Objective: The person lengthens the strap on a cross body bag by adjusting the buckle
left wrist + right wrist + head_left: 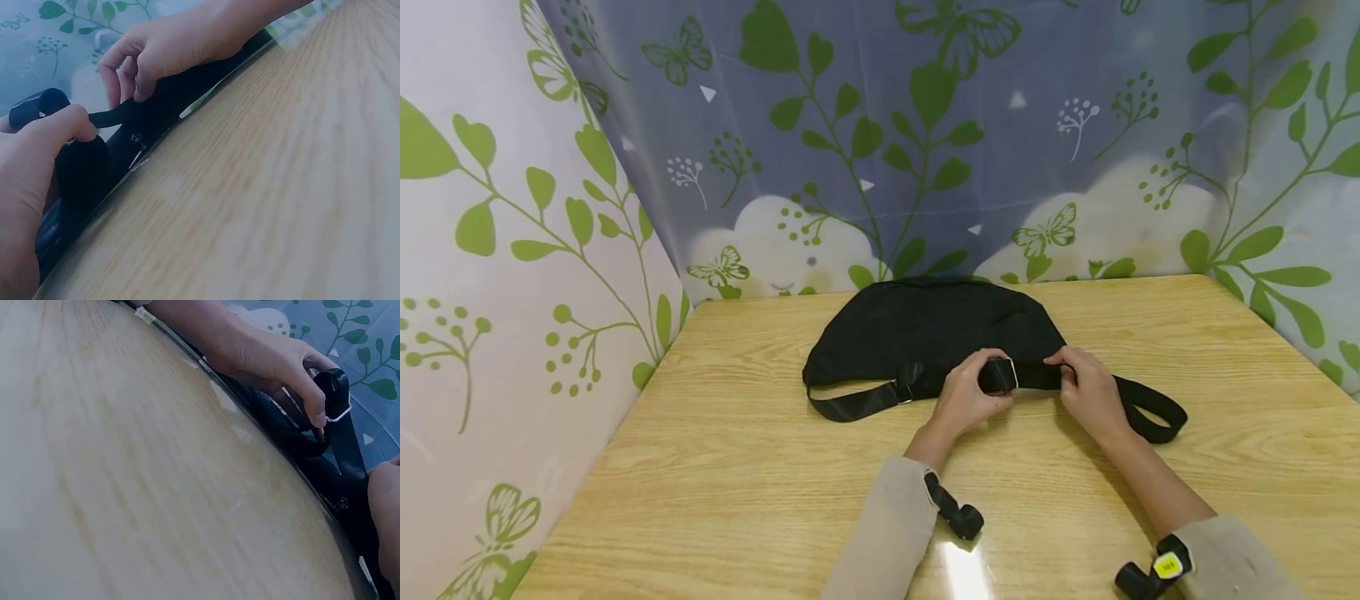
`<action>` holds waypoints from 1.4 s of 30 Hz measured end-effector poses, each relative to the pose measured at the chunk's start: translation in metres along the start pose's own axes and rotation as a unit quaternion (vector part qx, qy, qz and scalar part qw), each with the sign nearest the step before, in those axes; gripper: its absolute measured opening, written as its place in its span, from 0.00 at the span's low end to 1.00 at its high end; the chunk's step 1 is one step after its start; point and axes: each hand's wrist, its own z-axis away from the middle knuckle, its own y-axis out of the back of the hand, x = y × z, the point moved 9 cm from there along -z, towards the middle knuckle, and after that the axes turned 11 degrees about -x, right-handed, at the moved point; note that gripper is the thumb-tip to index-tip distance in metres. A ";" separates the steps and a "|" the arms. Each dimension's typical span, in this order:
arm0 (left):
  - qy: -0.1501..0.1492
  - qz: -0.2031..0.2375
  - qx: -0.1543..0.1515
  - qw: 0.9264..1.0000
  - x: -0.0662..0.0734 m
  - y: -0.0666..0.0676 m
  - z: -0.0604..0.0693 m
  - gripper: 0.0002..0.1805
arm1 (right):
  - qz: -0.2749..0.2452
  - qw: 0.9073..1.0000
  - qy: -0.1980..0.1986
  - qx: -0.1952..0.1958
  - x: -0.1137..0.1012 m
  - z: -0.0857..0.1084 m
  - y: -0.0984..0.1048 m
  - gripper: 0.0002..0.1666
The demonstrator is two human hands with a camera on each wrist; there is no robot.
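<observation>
A black waist bag (936, 321) lies on the wooden table near the wall, its curved edge facing away. My left hand (967, 396) grips its black strap (1037, 375) where the webbing loops through a silver metal slider (1016, 373). Right of the slider, my right hand (1088, 396) pinches the same strap between thumb and fingers. From the right hand a loop of strap (1157, 408) trails to the right. In the right wrist view the left hand (275, 369) holds the webbing loop (332, 381) raised. The right hand (175, 53) also shows in the left wrist view.
A second strap section (853, 404) with a metal buckle (904, 392) hangs off the bag's left end. The wooden table (737, 483) meets a patterned cloth backdrop (850, 167) behind and a matching side panel (512, 292) at left. Black bands (958, 512) sit at both sleeves.
</observation>
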 end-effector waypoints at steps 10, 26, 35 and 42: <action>-0.003 0.018 -0.054 0.998 0.000 -0.011 -0.001 0.27 | -0.177 0.979 0.036 -0.093 -0.008 0.000 -0.016 0.16; -0.013 0.014 -0.056 0.998 0.001 -0.010 -0.001 0.27 | -0.138 0.986 0.058 -0.074 -0.012 0.000 -0.016 0.15; -0.007 0.020 -0.036 0.999 0.000 -0.007 -0.001 0.27 | -0.116 0.988 0.100 -0.028 -0.026 -0.002 -0.002 0.14; -0.025 0.007 0.015 1.000 0.002 0.001 0.000 0.26 | -0.051 0.998 0.039 0.003 -0.003 0.000 -0.003 0.13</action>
